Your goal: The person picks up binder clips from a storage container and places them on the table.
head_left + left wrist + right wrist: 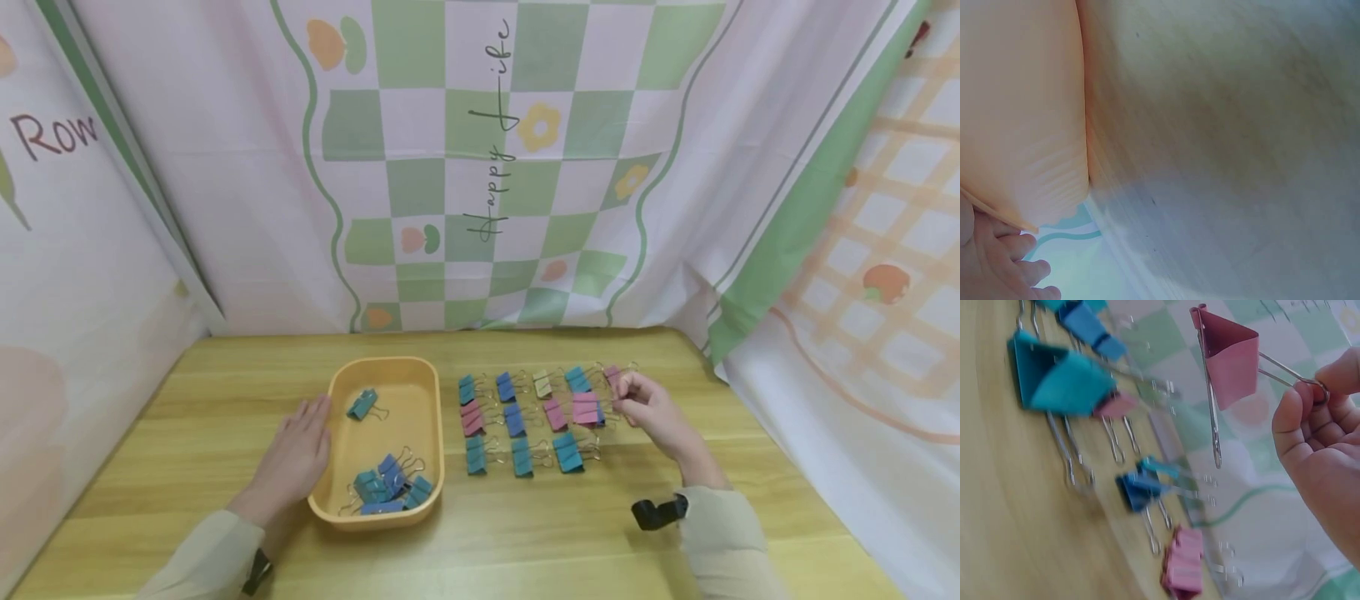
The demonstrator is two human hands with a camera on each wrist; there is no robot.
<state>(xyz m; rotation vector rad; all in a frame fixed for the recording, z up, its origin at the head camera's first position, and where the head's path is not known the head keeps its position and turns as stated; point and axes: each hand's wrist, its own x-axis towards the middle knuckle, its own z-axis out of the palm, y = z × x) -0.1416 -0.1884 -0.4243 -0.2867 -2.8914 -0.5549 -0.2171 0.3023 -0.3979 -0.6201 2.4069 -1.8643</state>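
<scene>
My right hand pinches a pink binder clip by one wire handle, its other handle hanging down. In the head view this pink clip partly covers a blue binder clip. Below it and to the left are rows of binder clips, among them a teal clip and a yellow clip. At the left, my left hand rests against the side of a yellow-orange tray, fingers extended. Inside the tray lie a lone teal clip and a cluster of blue and teal clips.
The wooden table runs back to a checked curtain, with more curtain on the right. Another pink clip lies at the right end of the back row, close to the right fingers.
</scene>
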